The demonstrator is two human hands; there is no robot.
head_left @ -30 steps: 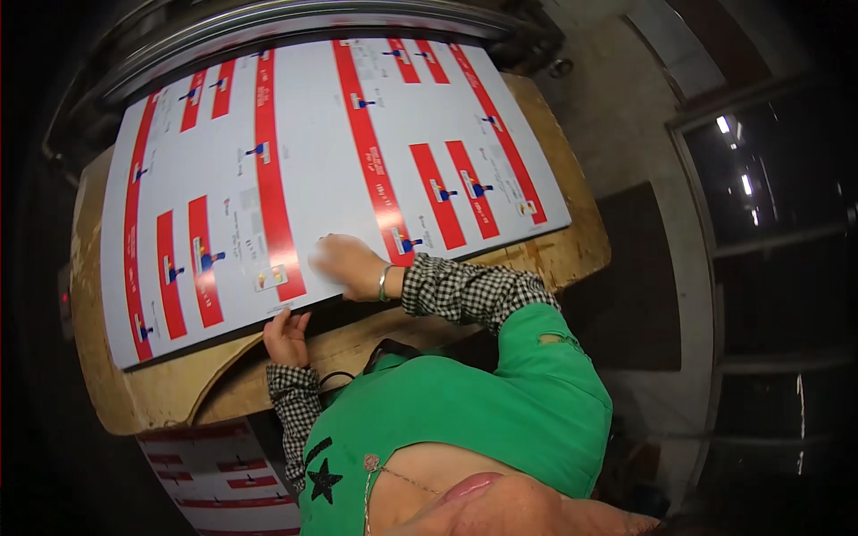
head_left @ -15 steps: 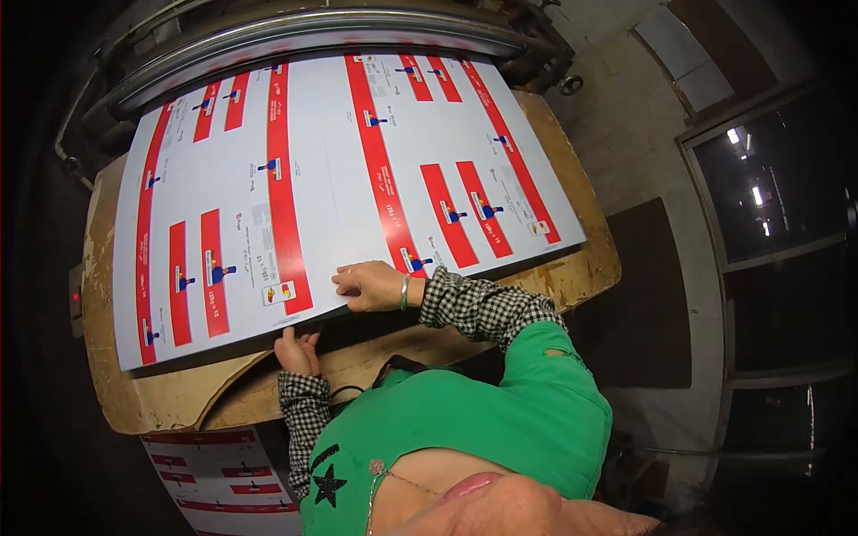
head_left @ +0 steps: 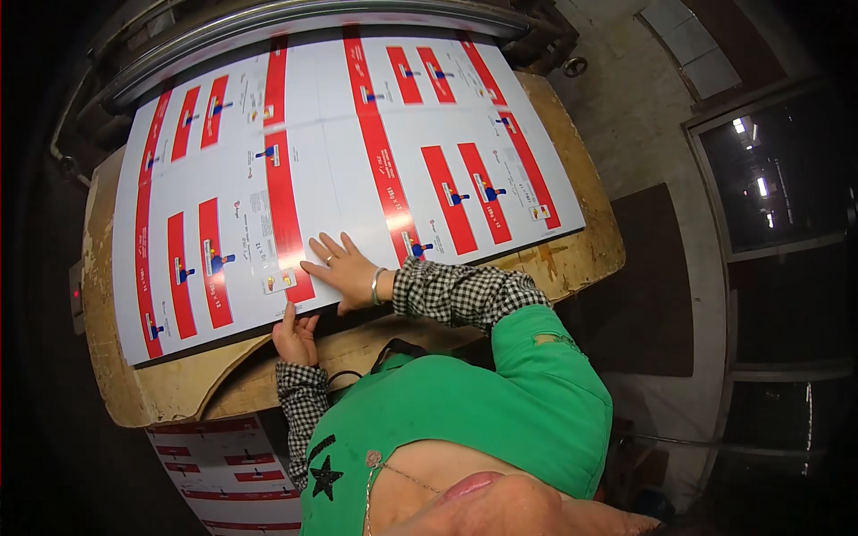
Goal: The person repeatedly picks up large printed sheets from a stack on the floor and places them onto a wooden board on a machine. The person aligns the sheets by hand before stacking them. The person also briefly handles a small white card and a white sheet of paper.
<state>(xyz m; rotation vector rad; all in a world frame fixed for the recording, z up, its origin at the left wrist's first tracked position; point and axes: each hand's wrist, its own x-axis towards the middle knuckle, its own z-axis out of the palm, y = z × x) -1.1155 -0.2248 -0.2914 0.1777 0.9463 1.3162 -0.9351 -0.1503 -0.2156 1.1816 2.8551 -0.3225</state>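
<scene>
**Printed sheet flat on the worn board**

While I watch from the head camera, the big printed sheet (head_left: 340, 170) lies flat on the wooden table (head_left: 572, 259); it is glossy white card, rectangular, crossed by long red bands and shorter red blocks with small blue marks, and light glares off its near part; the table is pale, chipped and rough at its edges; a metal roller (head_left: 313, 27) curves along the sheet's far edge. My right hand (head_left: 344, 271) rests open, palm down, fingers spread on the sheet near its front edge; my left hand (head_left: 295, 335) pinches that front edge, thumb on top. Checked sleeves (head_left: 456, 290) cover both wrists; more printed sheets (head_left: 228, 469) sit lower left, below the table.
</scene>
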